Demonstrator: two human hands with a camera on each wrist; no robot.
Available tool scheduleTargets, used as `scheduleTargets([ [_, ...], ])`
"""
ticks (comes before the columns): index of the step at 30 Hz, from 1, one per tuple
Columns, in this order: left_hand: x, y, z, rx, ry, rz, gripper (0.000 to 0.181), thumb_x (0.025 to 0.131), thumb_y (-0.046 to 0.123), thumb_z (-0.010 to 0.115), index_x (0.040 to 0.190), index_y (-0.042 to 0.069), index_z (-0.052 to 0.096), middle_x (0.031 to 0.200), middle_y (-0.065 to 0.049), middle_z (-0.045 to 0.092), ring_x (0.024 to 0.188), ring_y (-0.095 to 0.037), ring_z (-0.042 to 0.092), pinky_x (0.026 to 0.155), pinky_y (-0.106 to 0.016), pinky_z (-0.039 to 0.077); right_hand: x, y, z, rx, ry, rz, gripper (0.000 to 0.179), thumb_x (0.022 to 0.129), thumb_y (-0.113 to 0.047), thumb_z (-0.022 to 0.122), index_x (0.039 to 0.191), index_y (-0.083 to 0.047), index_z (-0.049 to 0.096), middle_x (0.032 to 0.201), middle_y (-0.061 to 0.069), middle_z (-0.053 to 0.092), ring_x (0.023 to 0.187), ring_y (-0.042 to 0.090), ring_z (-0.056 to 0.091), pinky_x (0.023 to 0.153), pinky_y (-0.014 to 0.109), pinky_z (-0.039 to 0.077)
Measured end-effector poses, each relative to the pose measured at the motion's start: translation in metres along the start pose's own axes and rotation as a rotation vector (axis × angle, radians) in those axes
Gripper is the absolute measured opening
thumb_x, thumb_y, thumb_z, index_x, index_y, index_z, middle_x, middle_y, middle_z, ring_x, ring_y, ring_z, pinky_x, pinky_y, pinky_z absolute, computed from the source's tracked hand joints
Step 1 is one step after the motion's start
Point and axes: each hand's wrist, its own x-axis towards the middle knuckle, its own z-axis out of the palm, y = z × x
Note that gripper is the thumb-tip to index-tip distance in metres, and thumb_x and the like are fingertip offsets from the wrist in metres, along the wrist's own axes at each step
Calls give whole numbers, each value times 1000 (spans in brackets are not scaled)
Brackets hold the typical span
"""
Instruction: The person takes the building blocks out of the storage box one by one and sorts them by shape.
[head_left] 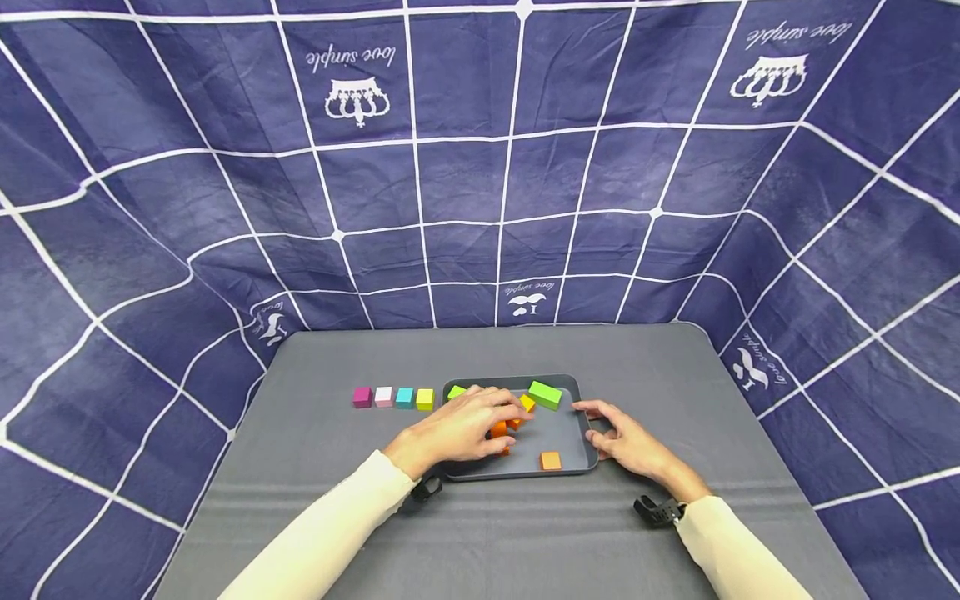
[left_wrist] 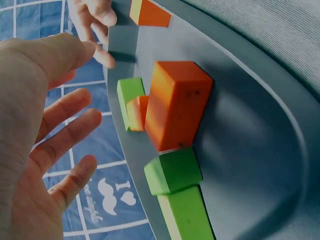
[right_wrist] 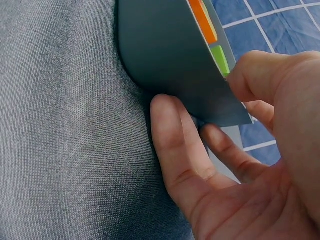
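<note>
A shallow grey tray (head_left: 517,476) holds several green and orange blocks. My left hand (head_left: 468,423) hovers over its left half, fingers loosely spread and nothing held; in the left wrist view these fingers stand apart from the tall orange block (left_wrist: 180,105). Below that block in this view lie a dark green block (left_wrist: 175,171) and a light green one (left_wrist: 187,212). At the tray's right end, my right hand (head_left: 628,442) holds the wall, some fingers outside it and one over the rim. Toward the near right lies a flat orange block (head_left: 551,461), and a green block (head_left: 545,395) rests by the far wall.
Left of the tray, a row of small cubes stands on the grey table (head_left: 315,467): magenta (head_left: 362,397), pale pink (head_left: 383,397), teal (head_left: 405,398) and yellow (head_left: 425,400). A blue checked cloth (head_left: 465,183) hangs behind and along both sides.
</note>
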Motion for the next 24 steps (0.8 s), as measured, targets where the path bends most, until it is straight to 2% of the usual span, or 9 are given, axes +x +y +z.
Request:
scheduleTargets([
  [10,28,7,10,43,-71,97,47,112,37,81,157,28,73,146,9,70,143,-13,67,113,-41,60,1,-1,-1,11,-11,-3,56,111,1,69,166,0,55,160,39,55,76,11,71,73,28,66],
  [15,36,10,13,40,-126,95,48,112,37,79,159,30,71,153,9,71,150,-12,64,122,-45,58,1,-2,-1,-3,-12,-3,57,111,0,70,166,-1,56,160,38,56,78,11,71,73,28,66],
  [24,48,18,20,57,-196,104,47,112,41,80,158,32,72,157,9,70,154,-11,64,126,-39,54,-1,0,0,21,-4,10,57,111,1,70,166,-2,56,161,38,54,81,14,73,74,29,68],
])
